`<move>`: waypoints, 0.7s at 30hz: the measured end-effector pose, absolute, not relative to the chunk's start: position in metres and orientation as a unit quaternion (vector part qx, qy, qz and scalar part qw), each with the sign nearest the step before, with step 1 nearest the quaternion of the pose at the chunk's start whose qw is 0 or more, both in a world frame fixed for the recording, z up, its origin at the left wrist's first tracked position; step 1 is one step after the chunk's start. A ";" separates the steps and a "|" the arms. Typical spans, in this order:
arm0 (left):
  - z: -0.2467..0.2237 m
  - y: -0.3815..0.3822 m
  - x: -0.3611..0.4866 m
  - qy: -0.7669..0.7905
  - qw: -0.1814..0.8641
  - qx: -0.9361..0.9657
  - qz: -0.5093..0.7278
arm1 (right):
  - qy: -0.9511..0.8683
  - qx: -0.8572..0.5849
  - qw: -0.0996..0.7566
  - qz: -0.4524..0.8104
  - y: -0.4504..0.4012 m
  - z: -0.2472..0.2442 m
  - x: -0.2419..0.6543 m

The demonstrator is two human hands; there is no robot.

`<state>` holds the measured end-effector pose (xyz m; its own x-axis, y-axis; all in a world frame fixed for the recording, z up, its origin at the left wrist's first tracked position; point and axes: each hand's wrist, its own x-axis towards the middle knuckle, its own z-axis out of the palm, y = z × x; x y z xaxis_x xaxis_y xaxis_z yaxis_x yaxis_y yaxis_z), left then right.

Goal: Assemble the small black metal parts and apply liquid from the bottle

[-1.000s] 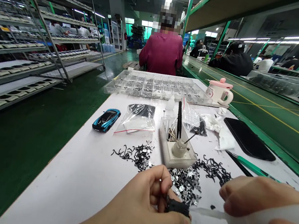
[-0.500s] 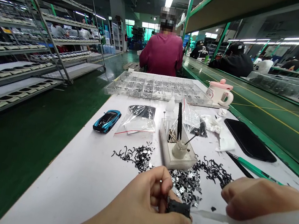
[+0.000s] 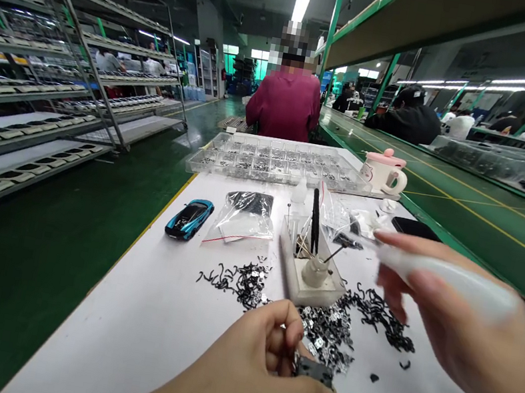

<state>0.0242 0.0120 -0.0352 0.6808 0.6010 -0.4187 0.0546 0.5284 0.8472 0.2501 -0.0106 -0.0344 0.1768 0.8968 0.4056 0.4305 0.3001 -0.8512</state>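
Low in the middle, my left hand [image 3: 262,372] grips a small black part [image 3: 314,370] between thumb and fingers. On the right my right hand [image 3: 465,313], blurred, is closed around a white squeeze bottle [image 3: 461,282] whose tip points left, above the table and apart from the black part. Beyond my left hand lie loose small metal pieces [image 3: 328,327]. Black curved pieces lie in a pile [image 3: 385,320] to the right and in another [image 3: 244,283] to the left.
A white holder [image 3: 297,287] carries tweezers and a small jar. Behind it stand a clear compartment tray [image 3: 277,171] and a pink-lidded mug [image 3: 377,172]. A blue toy car [image 3: 190,218] and a plastic bag [image 3: 245,215] lie left. A person in maroon [image 3: 284,102] sits ahead.
My right hand has lifted the bottle up and away from the black part, now covering some of the dark phone-like slab. My left hand keeps its hold. The view has tilted slightly up.
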 end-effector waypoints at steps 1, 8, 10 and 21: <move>-0.036 0.012 0.024 0.361 0.795 0.455 0.174 | -0.590 -0.557 0.533 0.239 -0.002 -0.032 0.246; -0.039 0.012 0.024 0.358 0.799 0.454 0.166 | -0.598 -0.546 0.483 0.335 0.024 -0.025 0.215; -0.037 0.011 0.024 0.360 0.798 0.455 0.164 | -0.586 -0.535 0.514 0.326 0.023 -0.023 0.216; -0.031 0.012 0.021 0.362 0.799 0.445 0.179 | -0.437 -0.481 0.604 0.462 -0.005 -0.009 0.233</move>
<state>0.0210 0.0118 -0.0310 0.6740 0.6088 -0.4185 0.0357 0.5390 0.8415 0.2327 -0.0049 -0.0087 0.1914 0.9779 0.0837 -0.1367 0.1110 -0.9844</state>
